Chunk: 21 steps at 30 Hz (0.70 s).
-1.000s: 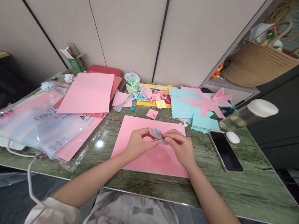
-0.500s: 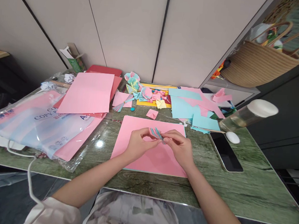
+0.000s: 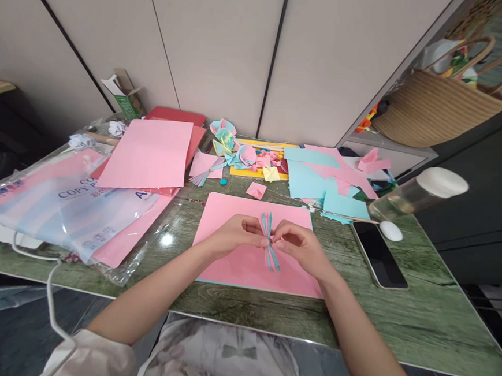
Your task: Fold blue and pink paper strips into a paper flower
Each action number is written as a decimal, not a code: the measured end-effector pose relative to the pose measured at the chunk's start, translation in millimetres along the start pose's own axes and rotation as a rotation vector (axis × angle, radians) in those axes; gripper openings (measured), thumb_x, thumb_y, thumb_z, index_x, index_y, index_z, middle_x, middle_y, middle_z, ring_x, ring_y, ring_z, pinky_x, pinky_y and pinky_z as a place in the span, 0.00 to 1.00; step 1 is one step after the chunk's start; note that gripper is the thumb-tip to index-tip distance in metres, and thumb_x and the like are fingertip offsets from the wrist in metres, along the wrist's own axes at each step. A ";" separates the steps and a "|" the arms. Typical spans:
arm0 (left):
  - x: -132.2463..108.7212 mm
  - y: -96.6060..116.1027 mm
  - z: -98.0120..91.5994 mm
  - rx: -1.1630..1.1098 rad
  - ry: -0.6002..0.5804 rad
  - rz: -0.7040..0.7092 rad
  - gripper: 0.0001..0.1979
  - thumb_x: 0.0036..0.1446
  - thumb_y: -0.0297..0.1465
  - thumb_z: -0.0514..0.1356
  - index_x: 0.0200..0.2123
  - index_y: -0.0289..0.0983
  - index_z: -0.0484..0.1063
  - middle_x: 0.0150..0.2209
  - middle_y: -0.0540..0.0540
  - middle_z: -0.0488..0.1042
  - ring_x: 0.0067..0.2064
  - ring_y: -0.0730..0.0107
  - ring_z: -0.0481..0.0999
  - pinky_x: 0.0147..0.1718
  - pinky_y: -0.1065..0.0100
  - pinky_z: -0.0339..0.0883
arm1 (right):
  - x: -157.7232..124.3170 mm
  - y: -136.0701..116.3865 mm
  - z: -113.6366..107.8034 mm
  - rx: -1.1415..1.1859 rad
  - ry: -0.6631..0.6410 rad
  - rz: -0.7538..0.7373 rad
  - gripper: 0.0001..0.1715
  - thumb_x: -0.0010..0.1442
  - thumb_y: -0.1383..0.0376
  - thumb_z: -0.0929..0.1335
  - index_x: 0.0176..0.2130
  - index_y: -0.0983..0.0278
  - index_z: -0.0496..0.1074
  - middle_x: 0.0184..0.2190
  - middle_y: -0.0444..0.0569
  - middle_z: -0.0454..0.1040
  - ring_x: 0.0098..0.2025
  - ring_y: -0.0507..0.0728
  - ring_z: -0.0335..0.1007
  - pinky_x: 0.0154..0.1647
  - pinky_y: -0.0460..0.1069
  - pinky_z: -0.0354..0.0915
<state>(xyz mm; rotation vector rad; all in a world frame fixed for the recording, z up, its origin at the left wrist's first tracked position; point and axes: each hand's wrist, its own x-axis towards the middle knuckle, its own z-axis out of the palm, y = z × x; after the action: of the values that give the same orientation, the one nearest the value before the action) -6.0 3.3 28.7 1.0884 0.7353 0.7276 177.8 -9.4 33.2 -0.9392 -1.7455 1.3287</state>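
Note:
My left hand (image 3: 242, 233) pinches a pleated pink-and-blue paper piece (image 3: 272, 259) at its narrow middle. The pleats stand nearly upright and fan out above and below the fingers. From the other side, my right hand (image 3: 299, 245) has its thumb and forefinger closed at the same middle; a thin tie there is too small to make out. Beneath both hands lies a stack of pink paper (image 3: 227, 267) with a blue edge showing. A small folded pink square (image 3: 256, 190) rests just beyond the stack.
Paper flowers (image 3: 224, 136), a second pleated piece (image 3: 207, 172) and a yellow tray (image 3: 239, 171) sit at the back. Blue paper (image 3: 308, 181) lies right of them, near a phone (image 3: 379, 256), white oval object (image 3: 391, 231) and bottle (image 3: 416, 192). A plastic paper packet (image 3: 80, 198) covers the left.
The pleated paper has turned from slanting to nearly upright, its two ends now showing above and below my fingers. Both hands have shifted slightly and still meet at it.

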 end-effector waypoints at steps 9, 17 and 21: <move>-0.2 -1.4 -1.5 0.054 -0.071 -0.088 0.13 0.36 0.31 0.66 0.28 0.31 0.72 0.24 0.47 0.71 0.26 0.74 0.68 0.29 0.70 0.61 | -1.3 -1.4 -6.1 -0.169 -0.142 -0.054 0.10 0.53 0.59 0.65 0.28 0.63 0.68 0.25 0.44 0.60 0.28 0.50 0.56 0.29 0.46 0.56; 1.4 -4.4 -3.4 0.048 -0.054 -0.126 0.10 0.37 0.31 0.65 0.25 0.31 0.72 0.21 0.49 0.70 0.24 0.77 0.67 0.27 0.71 0.61 | -0.3 0.4 -8.0 -0.318 -0.154 -0.088 0.10 0.55 0.59 0.64 0.29 0.62 0.69 0.25 0.43 0.55 0.28 0.50 0.54 0.27 0.45 0.53; 2.7 -7.2 -4.4 0.062 -0.040 -0.149 0.10 0.37 0.31 0.65 0.25 0.31 0.72 0.21 0.49 0.70 0.24 0.76 0.67 0.27 0.71 0.61 | -1.2 -0.8 -8.0 -0.371 -0.156 -0.102 0.10 0.55 0.59 0.63 0.29 0.62 0.69 0.24 0.43 0.55 0.27 0.50 0.54 0.26 0.45 0.53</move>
<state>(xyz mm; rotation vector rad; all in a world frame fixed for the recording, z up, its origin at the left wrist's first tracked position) -6.9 5.6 20.2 1.0887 0.8005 0.5578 185.3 -7.2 35.4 -0.9475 -2.1801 1.0553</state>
